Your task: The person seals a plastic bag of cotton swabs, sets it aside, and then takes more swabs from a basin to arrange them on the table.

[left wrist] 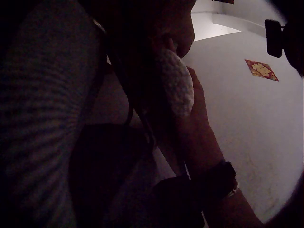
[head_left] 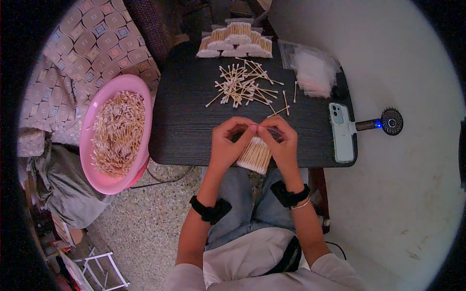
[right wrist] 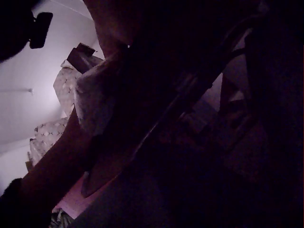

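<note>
Both hands meet at the near edge of the black table (head_left: 184,126), holding a small clear bag of cotton swabs (head_left: 256,155) between them. My left hand (head_left: 228,143) pinches the bag's top edge with thumb and fingers, and my right hand (head_left: 282,143) pinches that edge right beside it. Inside, the swabs lie side by side, tips toward my lap. Their packed white ends (left wrist: 178,85) show in the left wrist view. The right wrist view is very dark, with the bag (right wrist: 95,99) only faintly visible. Beyond the hands lies a loose heap of cotton swabs (head_left: 238,86).
Filled swab bags (head_left: 235,41) are stacked at the table's far edge. Empty clear bags (head_left: 313,70) lie at the far right. A phone (head_left: 342,133) rests by the right edge, beside a small fan (head_left: 391,121). A pink basin (head_left: 87,145) full of swabs stands left.
</note>
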Motion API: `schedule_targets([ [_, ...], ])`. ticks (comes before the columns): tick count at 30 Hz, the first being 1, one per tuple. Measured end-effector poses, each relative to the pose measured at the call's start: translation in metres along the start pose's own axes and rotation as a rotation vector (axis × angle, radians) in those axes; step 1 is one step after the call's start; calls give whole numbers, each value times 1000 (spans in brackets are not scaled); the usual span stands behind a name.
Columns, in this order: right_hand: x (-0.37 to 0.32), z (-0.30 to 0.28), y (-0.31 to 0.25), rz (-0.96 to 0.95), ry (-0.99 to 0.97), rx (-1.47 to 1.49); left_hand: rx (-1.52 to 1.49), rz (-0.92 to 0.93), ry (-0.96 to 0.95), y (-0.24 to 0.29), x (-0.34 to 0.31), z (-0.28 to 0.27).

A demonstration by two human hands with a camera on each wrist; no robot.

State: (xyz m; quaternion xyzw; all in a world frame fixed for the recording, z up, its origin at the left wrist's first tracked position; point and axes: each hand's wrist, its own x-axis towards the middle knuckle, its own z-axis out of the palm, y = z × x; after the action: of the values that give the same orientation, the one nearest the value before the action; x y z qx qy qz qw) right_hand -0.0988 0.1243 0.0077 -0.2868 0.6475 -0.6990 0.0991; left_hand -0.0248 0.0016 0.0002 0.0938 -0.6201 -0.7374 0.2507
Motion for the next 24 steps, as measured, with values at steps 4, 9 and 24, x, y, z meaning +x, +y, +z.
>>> schedule_targets([
  [4, 0, 1, 1, 1, 10, 10, -4, -19, 2, 0, 0, 0],
  [9, -1, 3, 0, 20, 21, -1, 22, 23, 31, -7, 2, 0],
  [24, -2, 4, 13, 108, 13, 45, -52, -42, 146, 2, 2, 1],
])
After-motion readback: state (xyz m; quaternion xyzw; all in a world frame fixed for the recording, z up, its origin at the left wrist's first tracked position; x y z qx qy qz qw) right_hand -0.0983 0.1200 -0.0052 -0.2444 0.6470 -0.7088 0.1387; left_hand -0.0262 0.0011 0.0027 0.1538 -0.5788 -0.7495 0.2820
